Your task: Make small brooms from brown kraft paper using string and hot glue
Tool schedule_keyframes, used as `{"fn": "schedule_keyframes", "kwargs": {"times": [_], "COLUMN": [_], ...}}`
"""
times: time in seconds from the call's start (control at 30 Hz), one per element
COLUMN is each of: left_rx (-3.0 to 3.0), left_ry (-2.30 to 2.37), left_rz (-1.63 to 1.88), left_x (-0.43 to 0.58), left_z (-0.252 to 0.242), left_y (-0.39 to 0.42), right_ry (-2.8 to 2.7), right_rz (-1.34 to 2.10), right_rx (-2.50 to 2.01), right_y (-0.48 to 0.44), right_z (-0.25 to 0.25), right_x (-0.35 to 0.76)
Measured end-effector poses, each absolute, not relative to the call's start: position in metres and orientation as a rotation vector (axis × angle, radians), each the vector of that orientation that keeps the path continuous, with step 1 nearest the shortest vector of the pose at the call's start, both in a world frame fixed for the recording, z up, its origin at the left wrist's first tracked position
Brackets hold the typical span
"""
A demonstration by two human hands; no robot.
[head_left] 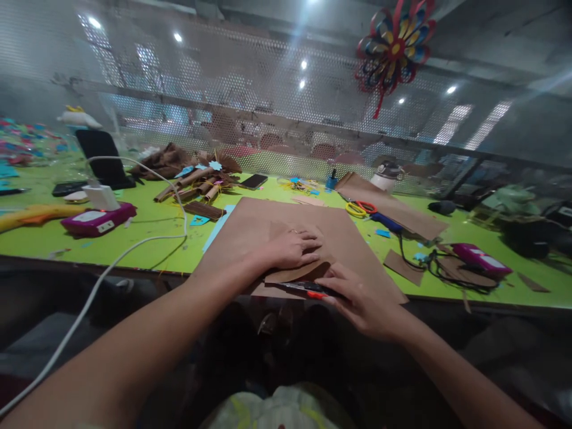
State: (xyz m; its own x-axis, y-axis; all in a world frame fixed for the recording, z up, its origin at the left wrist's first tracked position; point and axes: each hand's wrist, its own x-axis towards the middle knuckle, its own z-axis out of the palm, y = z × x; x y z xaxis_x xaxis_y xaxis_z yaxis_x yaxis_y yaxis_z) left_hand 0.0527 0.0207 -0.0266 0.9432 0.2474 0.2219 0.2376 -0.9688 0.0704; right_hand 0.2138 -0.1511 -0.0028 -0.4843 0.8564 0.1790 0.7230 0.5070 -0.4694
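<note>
A large sheet of brown paper (250, 223) lies at the front edge of the green table. My left hand (297, 247) rests flat on it, fingers stretched out and fairly close together. My right hand (353, 295) grips a black-and-red cutting tool (316, 294) with a slim metal blade pointing left; whether it is a knife or scissors I cannot tell. The blade lies at the paper's near edge, below my left hand. There a flap of brown paper (290, 274) curves up above the blade. My right palm hides part of the tool's handle.
Scissors with yellow and red handles (356, 208) and a blue-handled tool (386, 223) lie to the right. A magenta power strip (99, 219) with a white cable (129, 243) is at left. Crumpled brown paper (172, 162), a phone (254, 181) and another magenta strip (480, 260) lie around.
</note>
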Motion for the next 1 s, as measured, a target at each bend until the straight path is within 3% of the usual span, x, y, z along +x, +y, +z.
{"fn": "schedule_keyframes", "kwargs": {"times": [0.73, 1.0], "left_rx": [3.056, 2.937], "left_ry": [0.412, 0.639], "left_rz": [0.344, 0.464], "left_x": [0.051, 0.046], "left_z": [-0.025, -0.022], "left_y": [0.020, 0.019], "right_ry": [-2.385, -1.636], "right_rz": [0.709, 0.344], "right_rx": [-1.259, -1.596], "right_y": [-0.174, -0.089], "right_z": [0.023, 0.014], "right_x": [0.233, 0.300]}}
